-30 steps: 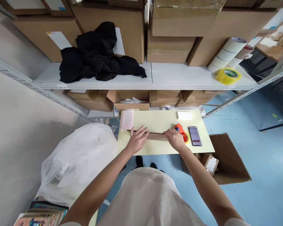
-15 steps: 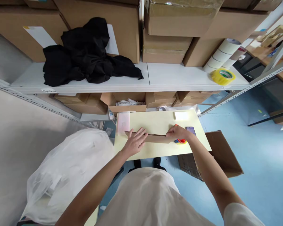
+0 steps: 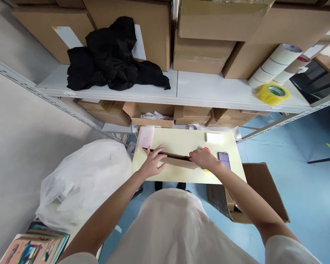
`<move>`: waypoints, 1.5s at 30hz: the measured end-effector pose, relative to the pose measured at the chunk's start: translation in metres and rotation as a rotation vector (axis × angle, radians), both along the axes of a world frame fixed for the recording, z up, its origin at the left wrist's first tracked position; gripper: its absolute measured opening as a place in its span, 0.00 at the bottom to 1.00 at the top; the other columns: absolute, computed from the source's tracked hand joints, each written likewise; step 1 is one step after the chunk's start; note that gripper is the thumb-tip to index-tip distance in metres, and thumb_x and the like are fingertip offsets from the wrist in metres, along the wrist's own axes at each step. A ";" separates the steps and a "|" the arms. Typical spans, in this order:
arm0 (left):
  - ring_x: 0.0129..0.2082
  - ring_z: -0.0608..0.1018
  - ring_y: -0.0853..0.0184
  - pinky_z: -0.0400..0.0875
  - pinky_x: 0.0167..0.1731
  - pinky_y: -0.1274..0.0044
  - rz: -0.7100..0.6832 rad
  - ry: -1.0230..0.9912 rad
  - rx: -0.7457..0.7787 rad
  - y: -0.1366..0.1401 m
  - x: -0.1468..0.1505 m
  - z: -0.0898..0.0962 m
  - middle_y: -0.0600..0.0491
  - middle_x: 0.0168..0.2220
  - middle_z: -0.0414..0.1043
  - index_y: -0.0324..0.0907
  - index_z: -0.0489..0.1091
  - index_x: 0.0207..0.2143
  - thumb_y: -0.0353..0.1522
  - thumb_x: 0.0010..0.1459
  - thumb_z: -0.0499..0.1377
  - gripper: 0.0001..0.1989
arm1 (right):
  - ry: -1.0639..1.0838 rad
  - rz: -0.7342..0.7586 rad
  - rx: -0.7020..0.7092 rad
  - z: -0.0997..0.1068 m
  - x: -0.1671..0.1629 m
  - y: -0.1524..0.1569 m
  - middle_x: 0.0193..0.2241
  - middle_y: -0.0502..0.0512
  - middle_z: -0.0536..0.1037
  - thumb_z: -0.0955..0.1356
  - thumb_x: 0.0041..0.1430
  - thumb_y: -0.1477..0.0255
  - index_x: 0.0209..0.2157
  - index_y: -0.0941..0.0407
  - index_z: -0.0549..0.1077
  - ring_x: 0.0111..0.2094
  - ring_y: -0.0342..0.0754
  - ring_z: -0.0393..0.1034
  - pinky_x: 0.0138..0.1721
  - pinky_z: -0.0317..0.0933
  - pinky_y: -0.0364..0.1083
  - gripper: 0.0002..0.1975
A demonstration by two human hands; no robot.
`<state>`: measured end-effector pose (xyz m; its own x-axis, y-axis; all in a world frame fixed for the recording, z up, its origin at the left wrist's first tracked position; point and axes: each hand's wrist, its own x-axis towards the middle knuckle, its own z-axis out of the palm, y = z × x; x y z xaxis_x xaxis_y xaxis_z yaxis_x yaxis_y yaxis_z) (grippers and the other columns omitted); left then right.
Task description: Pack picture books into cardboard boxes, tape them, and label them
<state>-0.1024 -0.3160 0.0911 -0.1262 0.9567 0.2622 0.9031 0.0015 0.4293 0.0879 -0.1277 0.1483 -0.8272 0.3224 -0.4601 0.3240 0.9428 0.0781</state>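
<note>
A narrow, flattened cardboard box point(image 3: 177, 160) stands on its long edge on the pale yellow table point(image 3: 178, 137), with a dark slit along its top. At its right end, my right hand point(image 3: 202, 158) is closed on the upper edge. My left hand point(image 3: 153, 163) lies across the left end, fingers spread over the top edge and thumb apart from them. Partly hidden behind my right hand is a roll of tape with a red part point(image 3: 206, 149). A phone point(image 3: 224, 160) with a lit screen lies to the right of that hand.
White pad point(image 3: 214, 138) and pinkish sheet point(image 3: 145, 136) lie on the table. Shelves beyond hold cardboard boxes point(image 3: 206, 55), black cloth point(image 3: 115, 58) and yellow tape point(image 3: 273, 94). A white plastic bag point(image 3: 85, 179) is at left, books point(image 3: 35, 244) below it, an open carton point(image 3: 264, 190) at right.
The slit along the cardboard's top looks wider, and its left end has tilted away. My left hand has slid slightly left with its fingers more bent. The camera view has shifted.
</note>
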 end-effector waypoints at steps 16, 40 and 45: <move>0.48 0.66 0.59 0.51 0.57 0.56 0.129 0.025 0.109 -0.007 0.010 0.017 0.47 0.42 0.59 0.43 0.72 0.27 0.35 0.55 0.58 0.07 | 0.048 -0.271 0.061 0.008 0.014 -0.004 0.37 0.68 0.76 0.58 0.64 0.64 0.39 0.60 0.73 0.38 0.56 0.74 0.35 0.64 0.49 0.18; 0.38 0.78 0.64 0.74 0.36 0.74 0.501 -0.812 -0.053 0.017 -0.016 0.008 0.49 0.43 0.74 0.42 0.65 0.52 0.25 0.46 0.55 0.28 | 0.191 -0.443 -0.065 0.002 0.033 -0.003 0.33 0.60 0.77 0.56 0.63 0.67 0.37 0.58 0.73 0.37 0.52 0.71 0.32 0.54 0.44 0.16; 0.39 0.78 0.65 0.75 0.35 0.74 0.305 -0.786 -0.161 0.004 -0.018 0.012 0.49 0.48 0.73 0.41 0.64 0.55 0.25 0.44 0.53 0.31 | 0.187 -0.547 -0.037 -0.003 0.028 0.003 0.33 0.60 0.78 0.56 0.62 0.69 0.33 0.58 0.74 0.36 0.51 0.72 0.32 0.55 0.44 0.17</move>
